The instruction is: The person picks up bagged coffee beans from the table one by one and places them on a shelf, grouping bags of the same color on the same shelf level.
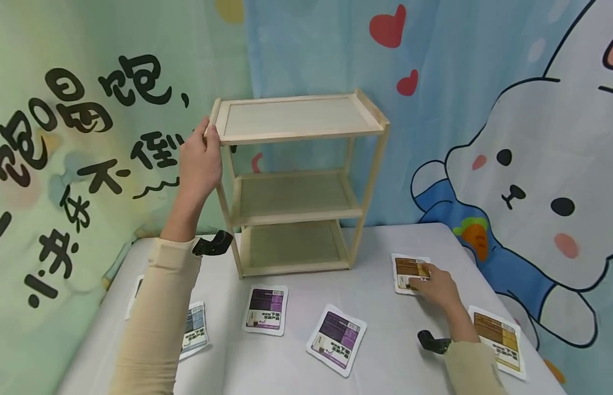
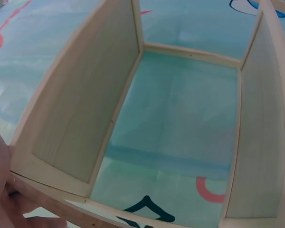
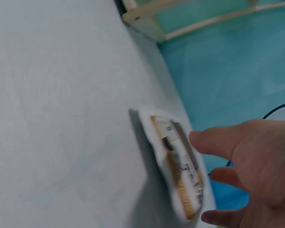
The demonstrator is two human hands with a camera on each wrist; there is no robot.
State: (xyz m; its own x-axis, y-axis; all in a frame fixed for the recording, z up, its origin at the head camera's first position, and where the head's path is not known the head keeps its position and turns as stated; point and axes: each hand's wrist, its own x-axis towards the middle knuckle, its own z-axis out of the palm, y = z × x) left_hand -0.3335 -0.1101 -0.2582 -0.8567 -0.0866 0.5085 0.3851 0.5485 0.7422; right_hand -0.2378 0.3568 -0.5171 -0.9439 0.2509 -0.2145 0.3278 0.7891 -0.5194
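Observation:
A three-tier wooden shelf [image 1: 296, 216] stands on the white-covered table. My left hand [image 1: 201, 159] grips the left end of its top tier; in the left wrist view the fingers [image 2: 42, 222] pass under the wooden rail. My right hand [image 1: 437, 288] is over a flat white-edged packet [image 1: 410, 269] with a brown-and-gold label, right of the shelf. In the right wrist view the thumb [image 3: 213, 141] is at the packet's edge and the fingers are spread; whether they touch it I cannot tell. A second brown-labelled packet [image 1: 499, 340] lies beside the right forearm.
Two purple-labelled packets, one on the left [image 1: 265, 310] and one nearer the middle [image 1: 336, 340], lie in front of the shelf. A blue-labelled packet [image 1: 195, 329] is partly hidden by the left sleeve. A printed curtain [image 1: 306, 44] hangs behind the table.

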